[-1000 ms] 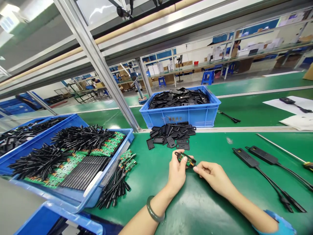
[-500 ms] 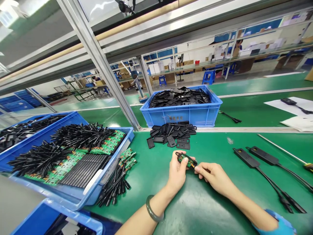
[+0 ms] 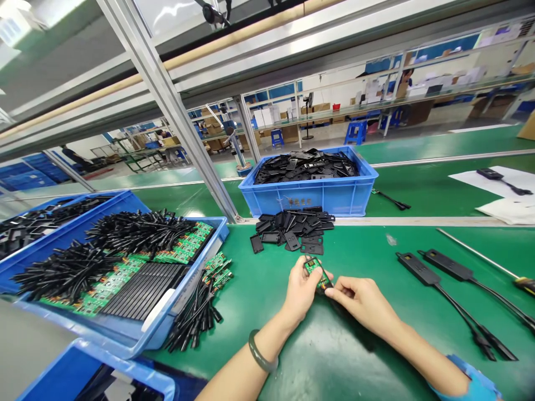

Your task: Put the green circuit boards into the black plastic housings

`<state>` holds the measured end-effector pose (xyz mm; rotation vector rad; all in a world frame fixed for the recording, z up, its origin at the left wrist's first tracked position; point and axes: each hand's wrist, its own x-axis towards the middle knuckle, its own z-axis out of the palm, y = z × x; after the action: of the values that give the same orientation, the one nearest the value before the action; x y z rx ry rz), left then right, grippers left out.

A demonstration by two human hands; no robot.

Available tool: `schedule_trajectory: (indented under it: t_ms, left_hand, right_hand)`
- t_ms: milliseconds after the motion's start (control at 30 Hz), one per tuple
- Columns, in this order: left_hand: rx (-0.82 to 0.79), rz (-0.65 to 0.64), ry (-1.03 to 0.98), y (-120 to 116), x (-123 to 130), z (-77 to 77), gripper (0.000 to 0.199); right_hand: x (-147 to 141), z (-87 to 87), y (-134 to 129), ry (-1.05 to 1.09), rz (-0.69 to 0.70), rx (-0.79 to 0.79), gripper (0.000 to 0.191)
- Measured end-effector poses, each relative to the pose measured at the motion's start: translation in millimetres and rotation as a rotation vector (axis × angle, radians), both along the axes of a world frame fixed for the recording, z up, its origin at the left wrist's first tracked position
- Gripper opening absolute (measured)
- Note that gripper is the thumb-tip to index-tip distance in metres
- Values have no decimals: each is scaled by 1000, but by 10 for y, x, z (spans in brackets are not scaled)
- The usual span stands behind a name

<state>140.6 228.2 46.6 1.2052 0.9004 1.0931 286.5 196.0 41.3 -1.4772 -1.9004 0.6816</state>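
My left hand (image 3: 301,285) is closed round a small green circuit board (image 3: 313,268), its thumb pressed on the board's face. Part of a black casing shows around the board. My right hand (image 3: 363,301) pinches the near end of the board, where short coloured wires and a black cable (image 3: 346,314) come out; the cable runs blurred beneath the hand. Beyond both hands lies a pile of black plastic casing halves (image 3: 292,228). Two closed black units with cables (image 3: 419,269) rest to the right of my right hand.
A blue bin (image 3: 309,195) of black casings stands behind the pile. To the left, a blue tray (image 3: 221,231) holds wired circuit boards, with a loose bundle of boards (image 3: 217,273) beside it. A long screwdriver (image 3: 480,255) lies at the right. A metal post (image 3: 179,111) slants upward.
The board has turned so its near end points more toward me, and its green face shows more fully. My right hand has shifted slightly left and still pinches the wire end.
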Motion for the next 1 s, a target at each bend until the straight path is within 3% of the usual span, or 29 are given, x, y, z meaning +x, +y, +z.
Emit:
schedule_trajectory:
  t_ms: [200, 333, 700, 867, 1000]
  left_hand:
    - [52, -202, 298, -30, 11, -102, 7]
    - [104, -226, 448, -63, 11, -117, 9]
    - [174, -216, 593, -71, 13, -71, 13]
    - [210, -200, 684, -62, 14, -57, 12]
    - [39, -229, 545, -16, 26, -98, 11]
  right_hand:
    - [99, 18, -21, -64, 5, 480, 22]
    - [159, 14, 4, -256, 42, 634, 27]
    - [176, -43, 35, -198, 53, 595, 23]
    - [168, -66, 57, -347, 120, 545, 26]
    - [197, -43, 105, -416, 122, 383, 26]
